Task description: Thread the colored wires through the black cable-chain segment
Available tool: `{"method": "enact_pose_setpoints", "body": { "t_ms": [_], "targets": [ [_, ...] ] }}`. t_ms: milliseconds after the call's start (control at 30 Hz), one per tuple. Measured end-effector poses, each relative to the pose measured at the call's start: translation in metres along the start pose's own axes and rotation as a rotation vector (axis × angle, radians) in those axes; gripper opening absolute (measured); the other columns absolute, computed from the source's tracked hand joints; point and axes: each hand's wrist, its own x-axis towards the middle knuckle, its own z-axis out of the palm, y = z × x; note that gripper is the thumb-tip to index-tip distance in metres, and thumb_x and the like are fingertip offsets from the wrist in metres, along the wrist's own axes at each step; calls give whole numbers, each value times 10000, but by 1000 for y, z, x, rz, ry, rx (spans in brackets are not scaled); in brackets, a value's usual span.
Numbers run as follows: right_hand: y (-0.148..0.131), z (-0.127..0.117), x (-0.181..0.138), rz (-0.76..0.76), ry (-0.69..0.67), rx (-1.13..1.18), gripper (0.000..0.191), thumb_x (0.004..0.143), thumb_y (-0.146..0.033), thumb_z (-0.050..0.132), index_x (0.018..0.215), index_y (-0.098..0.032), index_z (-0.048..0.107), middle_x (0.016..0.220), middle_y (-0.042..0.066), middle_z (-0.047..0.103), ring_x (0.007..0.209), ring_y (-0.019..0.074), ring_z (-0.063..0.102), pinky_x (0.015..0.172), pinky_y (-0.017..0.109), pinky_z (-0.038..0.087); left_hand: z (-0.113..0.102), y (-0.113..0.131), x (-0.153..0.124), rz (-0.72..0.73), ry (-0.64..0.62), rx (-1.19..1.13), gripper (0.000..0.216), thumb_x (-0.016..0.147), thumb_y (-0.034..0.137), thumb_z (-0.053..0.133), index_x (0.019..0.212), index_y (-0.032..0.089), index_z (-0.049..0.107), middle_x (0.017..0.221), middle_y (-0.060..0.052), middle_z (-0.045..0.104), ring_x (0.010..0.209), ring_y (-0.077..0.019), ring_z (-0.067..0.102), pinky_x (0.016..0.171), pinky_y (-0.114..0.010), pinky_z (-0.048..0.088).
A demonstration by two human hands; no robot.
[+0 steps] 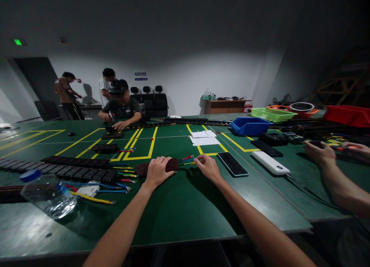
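Observation:
My left hand lies curled over a dark reddish-black block on the green table, gripping it from above. Short coloured wires, red, blue and yellow-green with ring ends, stick out of the block's right end. My right hand rests just right of them, its fingers curled at the wire ends. Whether it pinches a wire is hidden.
Rows of black blocks and loose coloured wires lie to the left, with a clear plastic bottle near the edge. A phone and white power bank lie to the right. A co-worker's arm reaches in at right; a seated person works opposite.

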Motion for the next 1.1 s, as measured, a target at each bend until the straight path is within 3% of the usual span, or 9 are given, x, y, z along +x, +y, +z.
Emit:
{"method": "enact_pose_setpoints", "body": {
  "t_ms": [433, 667, 900, 1100],
  "targets": [
    [-12, -4, -2, -209, 30, 320, 312, 883, -443, 584, 742, -177, 665, 630, 1, 583, 574, 139, 487, 560, 261, 345, -2, -1, 0, -20, -11, -6, 574, 813, 477, 780, 1290, 203, 617, 1147, -78, 685, 1032, -276, 621, 866, -399, 445],
    [-5, 1, 1, -125, 61, 267, 315, 867, -435, 566, 718, -181, 677, 610, 4, 590, 570, 149, 509, 566, 265, 339, 0, -1, 0, -21, -6, 5, 563, 807, 462, 788, 1282, 210, 622, 1146, -80, 688, 1038, -281, 622, 872, -402, 443],
    [1, 1, 3, 0, 98, 105, 354, 902, -463, 534, 772, -187, 714, 714, 45, 688, 654, 179, 601, 594, 263, 349, 1, -2, 1, -26, -6, 1, 561, 815, 463, 781, 1287, 210, 615, 1165, -81, 684, 1054, -277, 622, 889, -399, 446],
    [0, -1, 1, 31, 82, -8, 398, 931, -452, 509, 720, -190, 722, 692, 49, 684, 624, 171, 583, 546, 261, 277, -2, -1, 0, -36, -22, -4, 550, 822, 472, 770, 1279, 204, 619, 1171, -86, 683, 1052, -276, 619, 892, -403, 447]
  ]
}}
